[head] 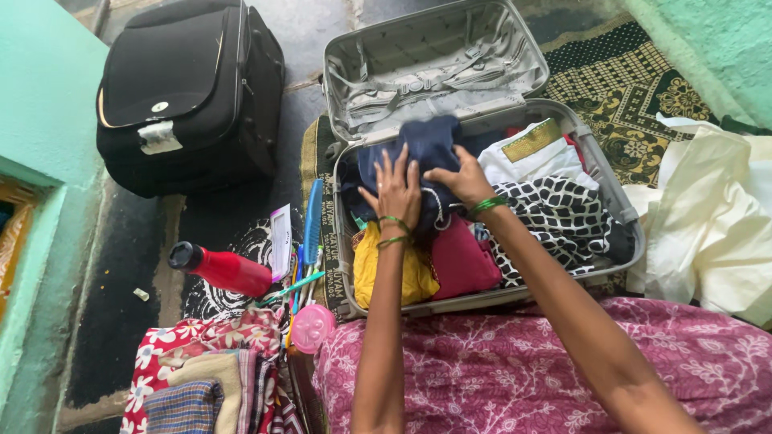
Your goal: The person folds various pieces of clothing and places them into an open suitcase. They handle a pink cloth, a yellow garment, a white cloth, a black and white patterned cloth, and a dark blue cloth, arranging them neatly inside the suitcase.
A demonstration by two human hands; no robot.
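An open grey suitcase [605, 178] lies on the floor before me, its lid tilted back. Inside are a navy folded garment [426, 145], a white cloth with a gold border [527, 157], a black-and-white patterned cloth [563, 221], a yellow cloth [370, 269] and a magenta cloth [462, 261]. My left hand [394, 191] lies flat on the navy garment with fingers spread. My right hand [460, 178] presses on the same garment beside it, fingers curled over its edge. Green bangles circle both wrists.
A shut black suitcase [189, 88] stands at the back left. A red bottle [223, 269], a blue comb-like item [312, 221], pens and a pink lid [312, 328] lie left of the grey case. Folded clothes [209, 378] are stacked at bottom left. A cream bag [716, 217] sits right.
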